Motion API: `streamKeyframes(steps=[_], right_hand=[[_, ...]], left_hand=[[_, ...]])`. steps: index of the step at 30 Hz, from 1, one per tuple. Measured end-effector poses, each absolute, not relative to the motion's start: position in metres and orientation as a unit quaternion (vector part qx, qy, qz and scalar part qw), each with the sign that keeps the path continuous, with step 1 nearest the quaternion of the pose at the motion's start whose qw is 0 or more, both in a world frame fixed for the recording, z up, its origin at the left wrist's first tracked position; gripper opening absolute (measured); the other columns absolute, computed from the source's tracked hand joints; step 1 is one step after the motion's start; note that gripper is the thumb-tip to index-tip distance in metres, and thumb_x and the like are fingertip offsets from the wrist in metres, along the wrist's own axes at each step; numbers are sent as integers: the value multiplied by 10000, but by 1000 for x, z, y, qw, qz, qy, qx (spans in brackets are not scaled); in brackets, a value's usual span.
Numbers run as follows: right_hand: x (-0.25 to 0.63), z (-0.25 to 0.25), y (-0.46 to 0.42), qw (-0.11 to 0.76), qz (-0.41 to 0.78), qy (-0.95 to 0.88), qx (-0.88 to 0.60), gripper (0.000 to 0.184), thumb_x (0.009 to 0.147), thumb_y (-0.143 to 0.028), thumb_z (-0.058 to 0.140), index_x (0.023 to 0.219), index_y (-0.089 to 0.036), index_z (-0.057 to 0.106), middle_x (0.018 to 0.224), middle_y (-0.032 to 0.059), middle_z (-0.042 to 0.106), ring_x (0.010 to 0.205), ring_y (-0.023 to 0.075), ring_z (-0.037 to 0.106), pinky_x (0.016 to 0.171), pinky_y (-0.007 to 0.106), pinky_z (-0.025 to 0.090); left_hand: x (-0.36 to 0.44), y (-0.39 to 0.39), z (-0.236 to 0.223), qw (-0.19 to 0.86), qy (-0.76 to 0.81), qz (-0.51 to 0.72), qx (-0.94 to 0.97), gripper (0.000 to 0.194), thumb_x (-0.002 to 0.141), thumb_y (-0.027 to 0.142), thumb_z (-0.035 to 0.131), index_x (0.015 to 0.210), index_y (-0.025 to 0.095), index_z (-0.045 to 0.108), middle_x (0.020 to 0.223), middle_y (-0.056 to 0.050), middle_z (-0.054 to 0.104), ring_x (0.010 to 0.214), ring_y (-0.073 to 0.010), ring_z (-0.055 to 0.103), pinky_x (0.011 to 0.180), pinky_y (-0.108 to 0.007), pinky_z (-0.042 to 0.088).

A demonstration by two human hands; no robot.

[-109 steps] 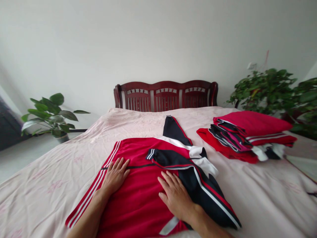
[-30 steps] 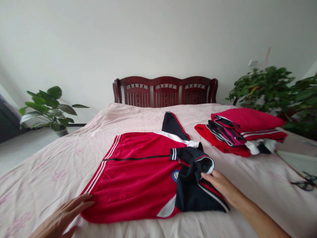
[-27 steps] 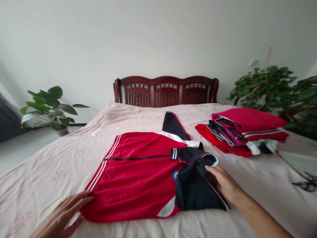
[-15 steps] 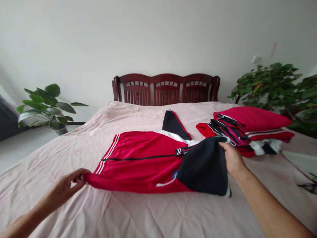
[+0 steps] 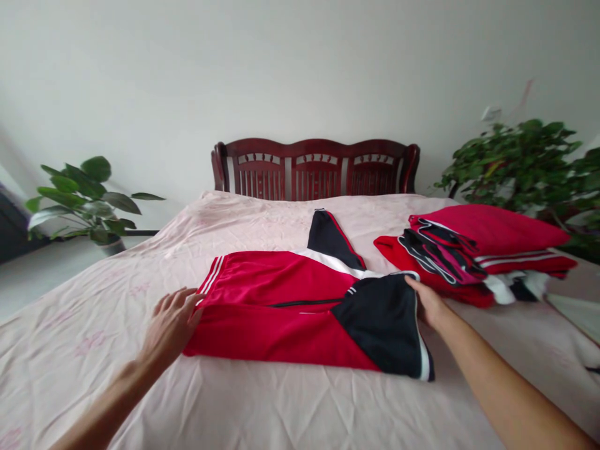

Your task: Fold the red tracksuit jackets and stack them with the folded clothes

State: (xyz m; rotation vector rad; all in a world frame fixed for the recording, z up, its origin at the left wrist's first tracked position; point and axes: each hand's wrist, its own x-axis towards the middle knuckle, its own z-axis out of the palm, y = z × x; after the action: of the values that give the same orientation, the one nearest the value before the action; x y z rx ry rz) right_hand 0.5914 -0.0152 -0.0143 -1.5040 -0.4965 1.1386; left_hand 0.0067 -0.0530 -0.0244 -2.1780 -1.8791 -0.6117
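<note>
The left hand (image 5: 172, 322) lies on the striped hem and the right hand (image 5: 427, 304) pinches the collar edge of the red-and-navy zip-up fabric jacket (image 5: 281, 331), part-folded on the pink floral-sheeted bed (image 5: 262, 409), beside a stack of folded red clothes (image 5: 482, 250).

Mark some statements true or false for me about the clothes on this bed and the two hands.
1. The left hand and right hand both touch the red zip-up jacket with navy sleeves. True.
2. The stack of folded red, black and white clothes lies left of the jacket. False: it lies to the right.
3. The right hand holds the stack. False: it holds the jacket's navy cloth.
4. A navy sleeve points toward the carved dark-red wooden headboard. True.
</note>
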Motion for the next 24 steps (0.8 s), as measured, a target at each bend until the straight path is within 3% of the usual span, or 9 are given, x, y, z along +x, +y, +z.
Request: streamKeyframes(steps=[3,6,9,11,14,17,21,24], right_hand=[[595,-10,-11,567,450,-209,-657,70,777,-195,669,804,-138,701,680,113,733,672,263,718,723,405,597],[588,2,-4,617,395,-208,-648,148,810,-181,634,936,-163,710,748,62,746,717,214,719,758,351,593],[562,28,-9,682,341,-296,-576,302,842,-273,644,1137,-226,689,989,22,763,931,187,715,884,301,560],[534,50,-22,670,348,-418,-505,393,837,-364,672,1209,-235,674,1108,27,746,1085,212,675,988,329,513],[487,73,-49,526,399,-621,-422,423,873,-425,639,1257,-249,663,1220,36,708,1219,227,603,1101,394,421],[447,71,-79,358,374,-785,-340,341,919,-341,583,1236,-271,688,1324,27,651,1269,198,561,1142,382,367],[425,42,-113,171,294,-892,-297,416,905,-169,523,1250,-339,680,1384,-2,614,1333,183,503,1157,390,339],[428,22,-133,126,224,-910,-326,568,847,-99,510,1333,-377,608,1426,-25,579,1362,175,470,1182,415,304]], left_hand=[[26,-67,-31,60,-536,-195,-819,437,964,444,439,1321,271,621,1399,-71,608,1347,-272,495,1141,-464,380],[39,-75,-42,10,-499,-160,-852,475,941,473,499,1377,301,577,1459,-56,565,1379,-284,475,1163,-509,354],[56,-80,-41,-49,-527,-213,-821,415,914,459,544,1272,292,673,1436,-66,586,1393,-327,452,1168,-557,327],[77,-85,-31,-158,-535,-282,-781,348,901,456,564,1146,288,745,1331,-69,668,1307,-326,543,1130,-516,390],[123,-92,-15,-455,-477,-354,-663,392,896,511,569,1113,242,753,1155,-100,747,1094,-292,679,974,-418,525],[166,-91,-12,-731,-362,-357,-455,535,928,576,488,1205,165,690,1152,-143,743,1034,-250,710,900,-360,548],[195,-78,-25,-856,-329,-321,-237,584,926,578,493,1252,112,627,1002,-130,780,851,-234,751,770,-332,575],[198,-73,-29,-860,-344,-329,-182,609,915,515,543,1336,75,548,1027,-135,777,955,-272,742,848,-368,579]])
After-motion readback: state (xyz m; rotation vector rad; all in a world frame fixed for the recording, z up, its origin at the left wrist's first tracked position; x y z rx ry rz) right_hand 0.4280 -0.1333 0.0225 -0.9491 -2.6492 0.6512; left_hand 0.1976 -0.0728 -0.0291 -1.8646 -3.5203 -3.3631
